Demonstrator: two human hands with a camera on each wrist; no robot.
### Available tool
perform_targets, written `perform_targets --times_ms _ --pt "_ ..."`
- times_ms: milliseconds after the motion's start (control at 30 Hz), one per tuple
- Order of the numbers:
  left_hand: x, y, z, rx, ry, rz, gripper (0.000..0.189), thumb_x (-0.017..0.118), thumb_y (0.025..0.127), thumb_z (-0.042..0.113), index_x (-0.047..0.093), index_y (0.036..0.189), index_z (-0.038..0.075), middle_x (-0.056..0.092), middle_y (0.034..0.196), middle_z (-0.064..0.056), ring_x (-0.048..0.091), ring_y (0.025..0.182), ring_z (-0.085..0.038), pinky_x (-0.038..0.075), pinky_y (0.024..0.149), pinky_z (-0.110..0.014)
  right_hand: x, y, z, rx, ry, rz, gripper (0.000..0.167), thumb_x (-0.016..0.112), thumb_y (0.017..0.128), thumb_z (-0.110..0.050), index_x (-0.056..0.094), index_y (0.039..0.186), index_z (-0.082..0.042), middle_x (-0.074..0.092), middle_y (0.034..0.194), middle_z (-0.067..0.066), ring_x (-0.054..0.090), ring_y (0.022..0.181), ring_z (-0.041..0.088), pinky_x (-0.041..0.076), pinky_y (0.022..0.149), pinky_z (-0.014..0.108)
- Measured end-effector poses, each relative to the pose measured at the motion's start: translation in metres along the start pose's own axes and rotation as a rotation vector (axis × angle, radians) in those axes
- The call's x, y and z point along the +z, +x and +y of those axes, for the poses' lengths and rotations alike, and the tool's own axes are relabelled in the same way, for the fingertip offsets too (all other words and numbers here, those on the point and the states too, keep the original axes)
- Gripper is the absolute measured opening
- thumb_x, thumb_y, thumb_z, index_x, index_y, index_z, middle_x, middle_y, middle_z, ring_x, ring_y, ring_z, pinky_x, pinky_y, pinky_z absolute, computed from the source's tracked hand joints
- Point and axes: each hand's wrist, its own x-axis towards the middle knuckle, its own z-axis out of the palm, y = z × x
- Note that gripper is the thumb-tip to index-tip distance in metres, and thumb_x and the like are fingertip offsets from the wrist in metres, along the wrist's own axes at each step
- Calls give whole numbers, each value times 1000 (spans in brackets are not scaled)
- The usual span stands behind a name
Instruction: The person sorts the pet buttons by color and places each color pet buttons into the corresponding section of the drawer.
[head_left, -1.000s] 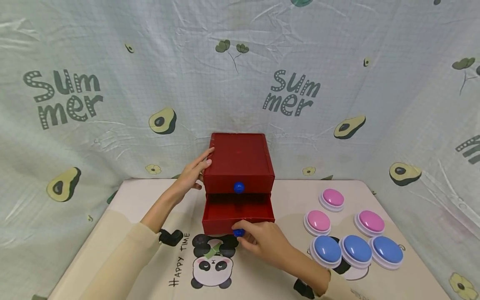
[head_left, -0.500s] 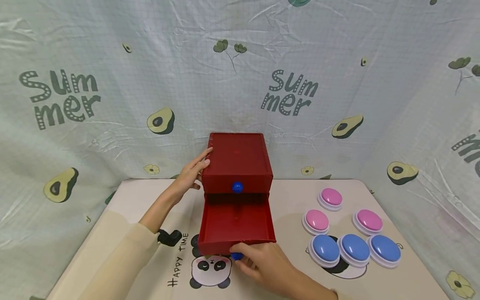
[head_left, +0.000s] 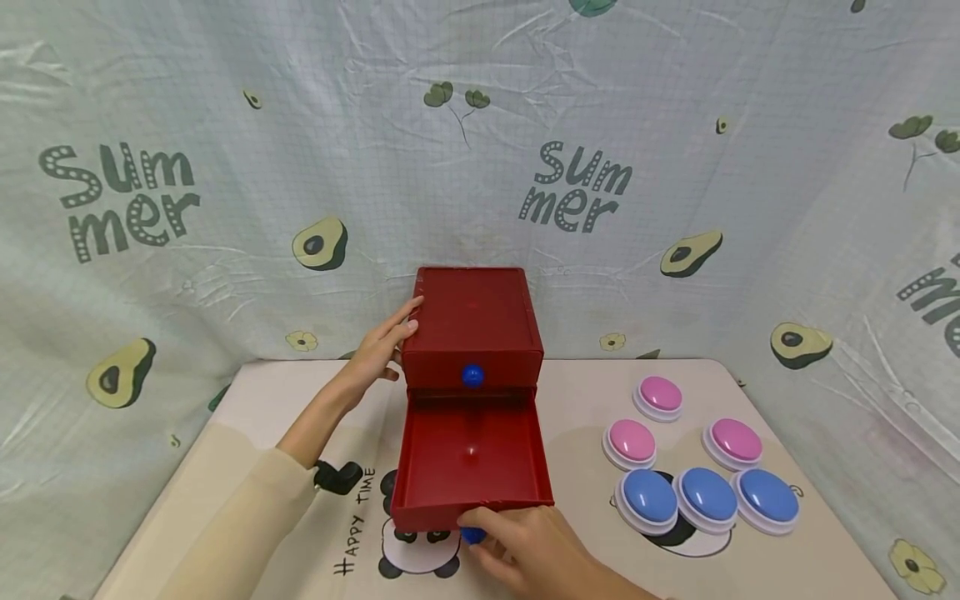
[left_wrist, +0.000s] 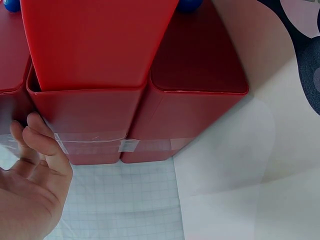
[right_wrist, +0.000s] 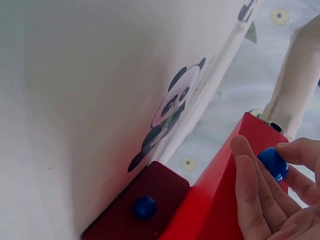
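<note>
Partly hidden: blue knob (head_left: 472, 536), right hand (head_left: 534, 546) pinching it | left hand (head_left: 375, 356) spread against cabinet (head_left: 476, 312) (panda print (head_left: 420, 553) half-covered)

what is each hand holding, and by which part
The right hand holds the pulled-out red drawer by the blue knob on its front. The left hand grips nothing; it rests against the side of the red cabinet.

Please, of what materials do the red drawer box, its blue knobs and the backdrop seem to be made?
Red drawer box: probably satin plastic, judging by the smooth walls and soft sheen. Blue knobs: glossy, likely plastic, though painted wood is possible; bright highlights show. Backdrop: thin printed sheet, fabric or plastic; creases show.
</note>
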Motion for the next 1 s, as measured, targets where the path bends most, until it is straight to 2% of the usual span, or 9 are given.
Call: perform_targets --times_ms 233,533,767,867,1000 --pt "-1 1 -1 3 -3 -3 56 44 106 53 31 160 47 64 90 -2 62 75 -17 49 65 -32 4 -3 1 -1 -15 -3 31 77 92 -20 68 121 -27 74 85 -15 55 71 -16 54 78 10" --pt "0 0 -1 15 -11 -2 56 44 106 52 31 160 47 64 89 -2 62 74 -17 49 62 -30 6 -4 -2 52 -58 -74 34 77 91 -22 65 122 -29 71 82 -19 49 69 -18 59 81 20" --pt "-1 1 -2 10 -8 -5 56 44 106 53 31 160 46 63 87 -1 61 74 -16 49 63 -31 5 -5 -4 24 -105 -47 35 78 91 -27 64 122 -30 66 73 -21 45 63 -19 58 78 16" --pt "0 0 -1 10 -11 0 55 44 106 53 32 160 47 63 86 -2 60 74 -17 50 63 -32 0 -4 -7 22 -112 -30 35 79 90 -29 64 121 -30 70 77 -20 50 64 -19 55 75 11" --pt "-1 1 -1 10 -4 4 56 44 106 52 31 160 46 62 85 -2 60 74 -17 49 63 -32 -10 -3 -11 35 -58 -18 30 76 94 -31 65 121 -28 74 84 -18 55 70 -17 51 72 6"
